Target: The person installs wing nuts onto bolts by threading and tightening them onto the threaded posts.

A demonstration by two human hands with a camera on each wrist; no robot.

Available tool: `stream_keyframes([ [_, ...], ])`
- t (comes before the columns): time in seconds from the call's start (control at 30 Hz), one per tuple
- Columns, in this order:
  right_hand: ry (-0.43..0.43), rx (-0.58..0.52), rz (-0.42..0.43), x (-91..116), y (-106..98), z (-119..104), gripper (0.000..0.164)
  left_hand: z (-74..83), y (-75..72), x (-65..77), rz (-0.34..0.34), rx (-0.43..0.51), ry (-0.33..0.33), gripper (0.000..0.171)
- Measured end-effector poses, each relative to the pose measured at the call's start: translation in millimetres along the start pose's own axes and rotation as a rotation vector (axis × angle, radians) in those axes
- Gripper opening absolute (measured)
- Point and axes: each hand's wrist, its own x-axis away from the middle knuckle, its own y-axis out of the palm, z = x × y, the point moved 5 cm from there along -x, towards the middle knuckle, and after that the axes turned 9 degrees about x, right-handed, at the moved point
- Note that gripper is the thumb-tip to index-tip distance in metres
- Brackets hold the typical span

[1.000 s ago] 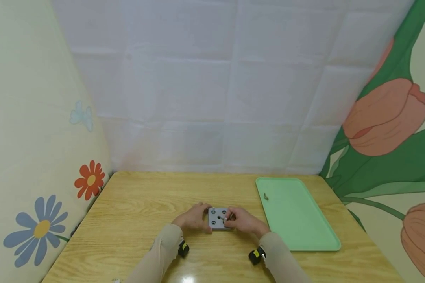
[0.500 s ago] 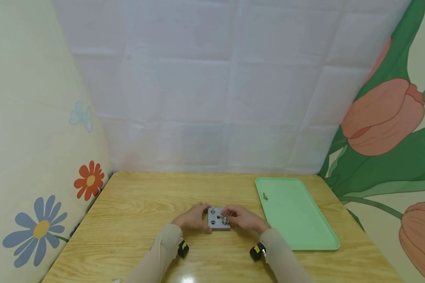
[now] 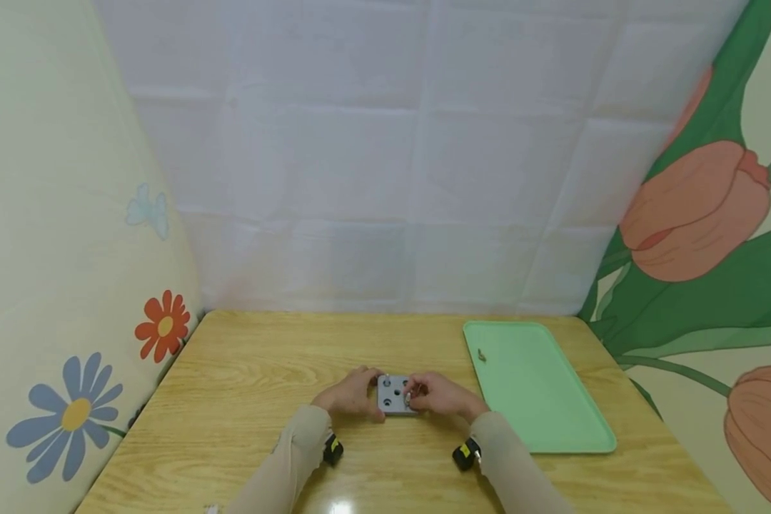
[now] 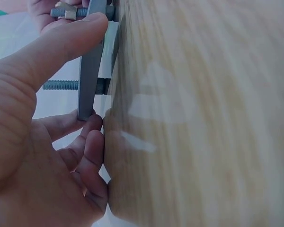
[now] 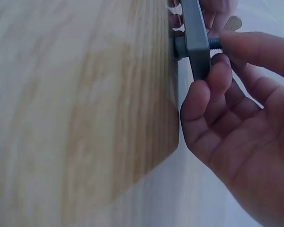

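Note:
A grey metal plate [image 3: 392, 409] with several holes is held just over the table by my left hand [image 3: 352, 395], thumb on one edge and fingers at another. Two bolts pass up through it, their heads underneath. One bolt [image 4: 61, 85] stands with bare thread in the left wrist view. On the other, a brass-coloured wing nut [image 4: 70, 11] sits part way along the thread. My right hand [image 3: 445, 395] pinches this wing nut between thumb and index finger, while its other fingers touch the plate's edge in the right wrist view.
A light green tray [image 3: 546, 400] lies on the wooden table [image 3: 270, 350] to the right, with another small brass-coloured wing nut [image 3: 482, 355] near its left rim. A white cloth [image 3: 334, 178] hangs behind the table. Something small [image 3: 212, 509] shows at the near left edge.
The right fingers loosened around the wing nut half a second ago, showing more of it, and now close on it again. The left hand and plate have stayed nearly still.

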Motion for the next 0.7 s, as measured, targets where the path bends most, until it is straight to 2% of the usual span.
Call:
stream_keyframes([
  [0.13,-0.002,0.036,0.02,0.1,0.7,0.1,0.008,-0.8,0.4,-1.9,0.0,-0.007,0.006,0.078],
  [0.33,-0.019,0.075,0.04,-0.2,2.5,1.0,0.014,-0.2,-0.1,-1.0,-0.002,0.001,0.007,0.077],
  [0.43,-0.03,0.053,0.035,0.7,2.0,0.5,0.013,-0.5,-1.0,-1.2,0.001,-0.003,0.006,0.078],
  [0.57,-0.027,-0.022,0.018,2.2,0.7,2.1,0.022,-1.2,-1.1,-2.0,0.0,-0.003,0.007,0.078],
  [0.7,-0.005,-0.079,0.012,2.3,1.1,5.2,0.015,-2.2,-0.5,-2.6,-0.004,0.003,0.01,0.077],
])
